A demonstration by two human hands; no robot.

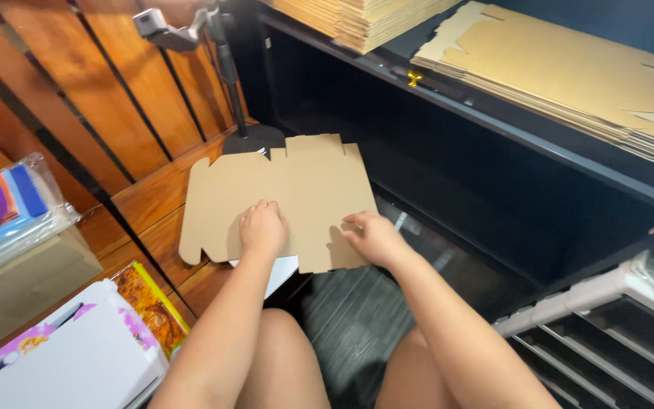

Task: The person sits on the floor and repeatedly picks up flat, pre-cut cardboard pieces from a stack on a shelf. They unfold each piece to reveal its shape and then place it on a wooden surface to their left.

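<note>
A flat, die-cut brown cardboard box blank [297, 185] lies unfolded on the wooden floor in front of my knees. My left hand [262, 229] presses down on its near middle with the fingers curled under. To the right, my right hand [372, 236] rests on the blank's near right edge, fingertips on the cardboard and thumb at a flap cut. Under the blank's near edge a white sheet [281, 270] sticks out.
Stacks of flat cardboard blanks [569, 76] lie on a dark shelf [493, 121] at upper right. A black stand [228, 68] rises behind the blank. Plastic-wrapped colourful packs [9, 204] and a white box [77, 356] sit at left; a white rack [607, 318] at lower right.
</note>
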